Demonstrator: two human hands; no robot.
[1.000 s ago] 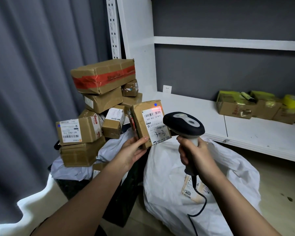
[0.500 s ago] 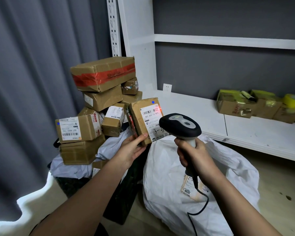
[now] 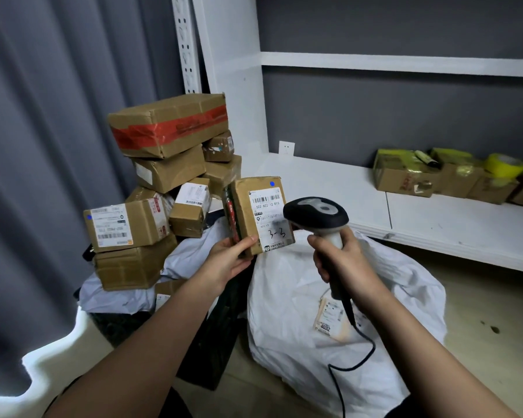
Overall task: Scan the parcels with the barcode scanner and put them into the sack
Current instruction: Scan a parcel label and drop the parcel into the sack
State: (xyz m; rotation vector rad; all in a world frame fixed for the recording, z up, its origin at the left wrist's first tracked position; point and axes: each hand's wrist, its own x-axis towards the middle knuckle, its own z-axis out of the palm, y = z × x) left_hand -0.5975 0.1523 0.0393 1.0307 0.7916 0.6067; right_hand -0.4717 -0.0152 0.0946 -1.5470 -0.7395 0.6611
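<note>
While scanning: the parcel (image 3: pixel 258 217) is upright, label facing the scanner (image 3: pixel 316 211), above the sack (image 3: pixel 287 297).
Hands: left hand (image 3: pixel 230 262) pinches the parcel's lower corner; right hand (image 3: pixel 340 260) wraps the scanner handle.
Next, likely: lower parcel into the sack's mouth, not visible here.

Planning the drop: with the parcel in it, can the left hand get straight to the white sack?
Probably yes. The left hand holds the labelled brown cardboard parcel just above and beside the white plastic sack, nothing between; whether its mouth is open, I cannot tell.
</note>
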